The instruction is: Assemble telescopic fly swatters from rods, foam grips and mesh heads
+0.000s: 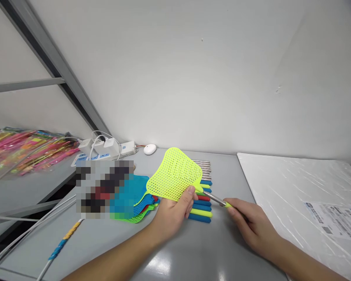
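Note:
A yellow-green fly swatter (175,175) with a perforated paddle and a short metal rod is held up in front of me. My left hand (175,212) grips it at the neck, thumb on the lower edge of the paddle. The fingers of my right hand (251,224) are wrapped round its yellow-green handle, most of which they hide. Beneath the paddle lie several handles (201,207) in blue, yellow-green and red, beside a row of metal rods (204,166). Left of my left hand is a pile of swatter heads (140,187) in blue, red and green.
A white wrapped panel (298,187) with a label covers the right side of the grey table (190,257). At the back left are a power strip (96,157) with white plugs and a white round object (149,149). Bagged colourful sticks (38,146) lie far left; cables (26,230) cross the left edge.

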The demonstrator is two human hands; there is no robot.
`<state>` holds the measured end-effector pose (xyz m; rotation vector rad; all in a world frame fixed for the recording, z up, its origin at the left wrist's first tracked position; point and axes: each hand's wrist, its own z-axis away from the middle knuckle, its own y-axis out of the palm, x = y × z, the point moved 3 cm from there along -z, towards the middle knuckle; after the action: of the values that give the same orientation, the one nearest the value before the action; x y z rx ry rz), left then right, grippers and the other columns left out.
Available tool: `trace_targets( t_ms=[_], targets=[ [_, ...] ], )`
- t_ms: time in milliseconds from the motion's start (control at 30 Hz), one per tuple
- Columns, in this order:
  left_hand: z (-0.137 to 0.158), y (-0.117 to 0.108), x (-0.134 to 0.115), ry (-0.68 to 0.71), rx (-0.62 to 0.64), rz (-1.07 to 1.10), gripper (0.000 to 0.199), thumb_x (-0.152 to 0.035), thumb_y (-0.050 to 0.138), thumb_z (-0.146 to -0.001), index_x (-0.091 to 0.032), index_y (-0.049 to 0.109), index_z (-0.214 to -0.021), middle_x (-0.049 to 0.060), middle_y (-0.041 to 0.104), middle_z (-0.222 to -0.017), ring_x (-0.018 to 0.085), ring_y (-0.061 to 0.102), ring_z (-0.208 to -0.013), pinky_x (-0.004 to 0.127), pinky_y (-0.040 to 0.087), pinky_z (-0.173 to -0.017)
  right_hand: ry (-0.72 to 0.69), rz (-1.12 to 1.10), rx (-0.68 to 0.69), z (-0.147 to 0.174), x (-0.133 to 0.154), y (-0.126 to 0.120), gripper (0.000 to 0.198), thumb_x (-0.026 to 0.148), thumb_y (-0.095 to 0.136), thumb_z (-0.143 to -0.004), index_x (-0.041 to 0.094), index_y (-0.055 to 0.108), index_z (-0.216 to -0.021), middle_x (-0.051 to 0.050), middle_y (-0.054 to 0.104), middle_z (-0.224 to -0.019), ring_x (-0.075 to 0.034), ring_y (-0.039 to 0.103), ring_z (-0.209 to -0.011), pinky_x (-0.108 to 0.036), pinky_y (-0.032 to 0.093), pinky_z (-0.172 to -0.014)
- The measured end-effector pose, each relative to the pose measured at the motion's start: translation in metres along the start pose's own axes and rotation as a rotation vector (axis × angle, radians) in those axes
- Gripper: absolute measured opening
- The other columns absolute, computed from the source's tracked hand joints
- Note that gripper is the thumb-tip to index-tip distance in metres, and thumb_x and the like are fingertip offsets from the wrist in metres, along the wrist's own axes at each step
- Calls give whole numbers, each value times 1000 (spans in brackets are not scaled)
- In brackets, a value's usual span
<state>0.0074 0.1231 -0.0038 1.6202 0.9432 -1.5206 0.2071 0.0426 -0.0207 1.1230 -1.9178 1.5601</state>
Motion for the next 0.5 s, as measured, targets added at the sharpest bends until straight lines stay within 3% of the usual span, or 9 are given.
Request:
trace_targets(
  t_ms=[200,367,500],
  targets=[
    [1,0,-8,-20,29,-10,41,-53,45,-94,-17,57,-78,-7,40,-49,9,41,-45,23,38,-50,197,-245,119,-8,9,-5,31,40,42,-99,20,64,-91,-1,56,-76,-13,48,-68,-25,35,-62],
    [3,-2,-9,-53,89,-9,42,-55,43,-93,-18,58,-78,-6,41,-45,10,42,-43,25,39,-50,490,-830,321,-3,2,5,38,47,45,-96,16,64,-86,7,31,-53,-8,23,-48,-23,18,-46],
    [5,-3,-7,-75,155,-99,48,-57,39,-94,-19,60,-72,-3,47,-48,13,47,-46,28,42,-54,595,-1172,452,2,-2,10,36,43,49,-95,13,65,-85,8,27,-51,-6,19,-43,-22,18,-43]
  ],
)
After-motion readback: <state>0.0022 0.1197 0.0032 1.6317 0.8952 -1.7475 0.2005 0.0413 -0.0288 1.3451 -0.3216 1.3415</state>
